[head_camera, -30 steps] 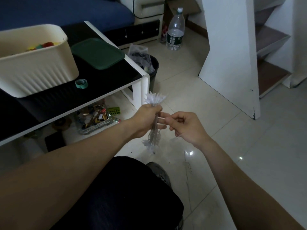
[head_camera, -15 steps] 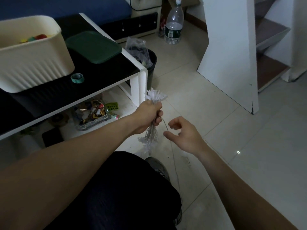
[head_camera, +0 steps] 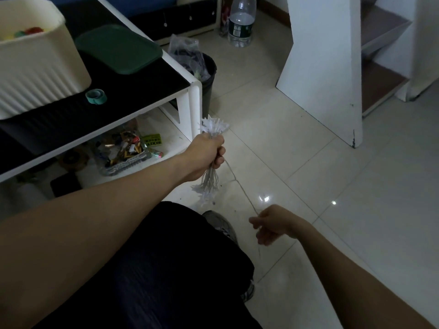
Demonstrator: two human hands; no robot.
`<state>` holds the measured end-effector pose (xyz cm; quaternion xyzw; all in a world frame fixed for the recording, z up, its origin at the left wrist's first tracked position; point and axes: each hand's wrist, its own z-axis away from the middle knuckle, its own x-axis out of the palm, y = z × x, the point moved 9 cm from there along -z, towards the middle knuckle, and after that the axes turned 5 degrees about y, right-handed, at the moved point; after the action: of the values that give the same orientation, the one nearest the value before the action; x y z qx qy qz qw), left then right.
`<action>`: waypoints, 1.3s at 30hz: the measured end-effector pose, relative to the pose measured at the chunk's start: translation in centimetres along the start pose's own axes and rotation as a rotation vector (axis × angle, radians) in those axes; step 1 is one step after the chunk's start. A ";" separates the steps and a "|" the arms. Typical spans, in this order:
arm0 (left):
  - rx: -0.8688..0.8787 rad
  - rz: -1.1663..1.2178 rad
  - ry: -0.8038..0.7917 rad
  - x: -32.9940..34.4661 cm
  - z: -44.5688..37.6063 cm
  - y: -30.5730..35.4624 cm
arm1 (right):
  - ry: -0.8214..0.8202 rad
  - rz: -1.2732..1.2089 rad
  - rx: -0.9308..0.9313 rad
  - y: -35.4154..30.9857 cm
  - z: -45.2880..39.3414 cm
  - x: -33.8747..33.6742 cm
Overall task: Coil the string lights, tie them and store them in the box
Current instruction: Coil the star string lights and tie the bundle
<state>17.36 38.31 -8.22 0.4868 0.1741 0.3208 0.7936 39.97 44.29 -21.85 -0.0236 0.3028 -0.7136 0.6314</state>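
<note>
My left hand (head_camera: 207, 155) grips a bundle of white star string lights (head_camera: 210, 184) upright over the floor; stars fan out above and below the fist. A thin loose wire (head_camera: 240, 185) runs from the bundle down and right to my right hand (head_camera: 273, 224), which pinches it low over the tiles. The cream ribbed box (head_camera: 35, 67) stands on the black table at the upper left, with coloured items inside. Its dark green lid (head_camera: 118, 49) lies beside it. A small roll of green tape (head_camera: 95, 97) lies in front of the box.
The black table with a white frame (head_camera: 190, 96) has a cluttered lower shelf (head_camera: 126, 153). A black waste bin (head_camera: 206, 74) with a plastic bag stands by the table corner. A water bottle (head_camera: 240, 21) and a white stair panel (head_camera: 325, 67) stand farther back. My dark-trousered knee (head_camera: 166, 269) fills the foreground.
My right hand has moved down and to the right, away from the bundle, drawing the loose wire out taut. My left hand has kept its grip on the bundle.
</note>
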 end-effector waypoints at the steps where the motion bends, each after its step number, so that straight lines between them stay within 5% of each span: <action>1: 0.001 -0.004 -0.002 0.1 0.0 0.0 | 0.050 -0.112 -0.025 -0.3 -0.2 -0.7; 8: 0.004 -0.015 0.041 -0.9 -0.3 0.0 | 0.308 -0.568 -0.101 -2.7 -0.7 -5.5; 22: -0.059 -0.072 0.055 -1.2 -0.3 -0.7 | 0.482 -0.741 -0.331 -7.4 -0.2 -8.2; 29: -0.154 -0.246 -0.022 -0.5 0.2 -2.0 | 0.238 -0.700 -0.373 -10.3 1.5 -7.3; 34: -0.187 -0.308 -0.056 -0.2 0.6 -2.5 | 0.143 -0.430 -0.431 -12.7 3.2 -7.2; 39: -0.189 -0.195 -0.035 -0.4 0.4 -2.2 | -0.144 -0.193 -0.458 -13.8 5.3 -4.6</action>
<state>18.02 37.05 -10.00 0.3963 0.1760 0.2486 0.8662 30.84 46.61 -9.56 -0.2455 0.4070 -0.6800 0.5583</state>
